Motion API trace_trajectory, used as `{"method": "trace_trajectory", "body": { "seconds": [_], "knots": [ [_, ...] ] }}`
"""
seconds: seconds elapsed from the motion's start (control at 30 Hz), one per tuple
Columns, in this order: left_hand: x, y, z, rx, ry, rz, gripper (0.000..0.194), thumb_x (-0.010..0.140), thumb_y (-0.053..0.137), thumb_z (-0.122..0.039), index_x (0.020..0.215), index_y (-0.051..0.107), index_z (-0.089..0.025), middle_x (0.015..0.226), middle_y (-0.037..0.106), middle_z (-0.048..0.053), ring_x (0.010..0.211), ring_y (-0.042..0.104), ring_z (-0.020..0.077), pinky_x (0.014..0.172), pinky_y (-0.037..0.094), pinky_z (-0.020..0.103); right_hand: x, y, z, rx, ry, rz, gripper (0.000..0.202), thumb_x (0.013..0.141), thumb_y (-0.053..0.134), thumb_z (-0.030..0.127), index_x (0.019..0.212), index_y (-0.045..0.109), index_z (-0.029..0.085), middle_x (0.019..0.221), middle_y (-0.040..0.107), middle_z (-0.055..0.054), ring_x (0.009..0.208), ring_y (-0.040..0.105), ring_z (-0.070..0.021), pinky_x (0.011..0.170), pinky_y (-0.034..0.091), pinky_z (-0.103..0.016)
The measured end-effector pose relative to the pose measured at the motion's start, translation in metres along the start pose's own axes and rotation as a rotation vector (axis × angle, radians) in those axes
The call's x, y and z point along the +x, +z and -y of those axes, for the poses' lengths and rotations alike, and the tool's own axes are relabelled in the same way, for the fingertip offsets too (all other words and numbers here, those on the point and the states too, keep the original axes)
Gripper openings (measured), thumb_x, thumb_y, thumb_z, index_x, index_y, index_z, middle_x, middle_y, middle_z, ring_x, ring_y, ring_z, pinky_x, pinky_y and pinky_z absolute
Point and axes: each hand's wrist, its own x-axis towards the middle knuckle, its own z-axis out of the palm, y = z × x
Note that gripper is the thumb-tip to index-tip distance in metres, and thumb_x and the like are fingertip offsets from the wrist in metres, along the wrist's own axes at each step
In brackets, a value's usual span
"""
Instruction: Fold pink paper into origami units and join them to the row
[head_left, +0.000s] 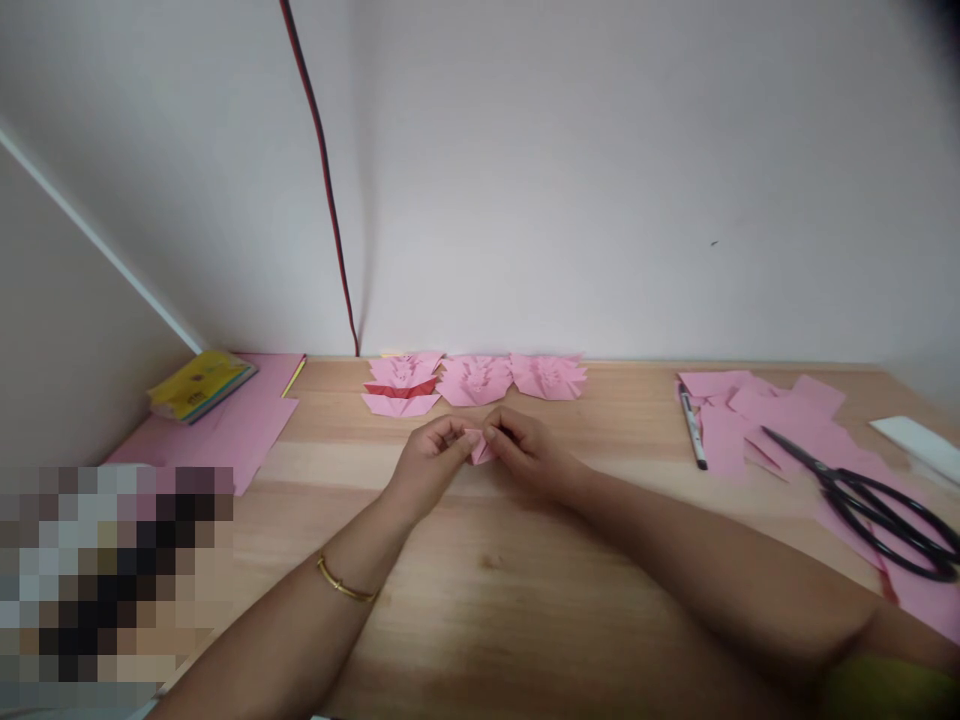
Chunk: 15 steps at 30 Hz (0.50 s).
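I see small pink paper (480, 448) pinched btwn L hand (435, 452) & R hand (523, 452), thumbs close together. Just beyond hands: pink folded pcs (474, 381), then back edge of worktop (450, 620). Wood runs nearside; scissors (823, 471) well off R. Forearms (675, 545) angle inward.

Pink paper (481, 448): small, folded, crease showing from here
Paper's place: pinched between left hand (433, 455) and right hand (531, 452)

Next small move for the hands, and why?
Probably press the small pink paper's fold flatter: the left hand and right hand both pinch it, it appears creased, and the folded pink pieces beyond suggest more folding of this kind.
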Motion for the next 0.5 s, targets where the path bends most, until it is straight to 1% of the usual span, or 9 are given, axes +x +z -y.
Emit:
{"method": "trace_trajectory", "body": {
  "seconds": [0.13, 0.3, 0.4, 0.5],
  "knots": [
    [-0.0020, -0.0007, -0.0039, 0.119, 0.044, -0.030, 0.024, 0.077, 0.064, -0.038, 0.073, 0.058, -0.015, 0.065, 0.052, -0.002, 0.059, 0.043, 0.0084, 0.057, 0.034, 0.020, -0.0001, 0.0007, 0.0001, 0.026, -0.003, 0.018, 0.021, 0.091, 0.042, 0.029, 0.073, 0.046, 0.018, 0.067, 0.048, 0.001, 0.063, 0.044, -0.0116, 0.059, 0.037, -0.024],
    [-0.0041, -0.0007, -0.0063, 0.207, 0.060, -0.028, 0.028, 0.079, 0.060, -0.041, 0.070, 0.055, -0.015, 0.060, 0.046, -0.004, 0.055, 0.037, 0.0081, 0.052, 0.030, 0.021, 0.0001, 0.0003, 0.0001, 0.057, -0.013, 0.013, 0.017, 0.090, 0.044, 0.028, 0.075, 0.046, 0.018, 0.068, 0.047, 0.002, 0.062, 0.044, -0.0109, 0.059, 0.036, -0.023],
    [-0.0039, 0.0001, -0.0049, 0.170, 0.043, -0.022, 0.028, 0.080, 0.060, -0.040, 0.070, 0.055, -0.015, 0.058, 0.045, -0.004, 0.054, 0.036, 0.0076, 0.052, 0.030, 0.020, -0.0003, -0.0004, 0.0017, 0.023, -0.013, 0.021, 0.021, 0.091, 0.041, 0.028, 0.072, 0.043, 0.019, 0.067, 0.044, 0.002, 0.062, 0.042, -0.0111, 0.059, 0.035, -0.024],
    [-0.0022, 0.0005, -0.0014, 0.046, 0.011, -0.001, 0.026, 0.079, 0.061, -0.039, 0.071, 0.058, -0.014, 0.061, 0.050, -0.003, 0.056, 0.041, 0.0078, 0.055, 0.034, 0.020, -0.0005, -0.0015, 0.0037, -0.002, 0.006, 0.039, 0.024, 0.093, 0.038, 0.030, 0.071, 0.041, 0.019, 0.066, 0.042, 0.002, 0.062, 0.041, -0.0115, 0.059, 0.035, -0.024]
  ]
}}
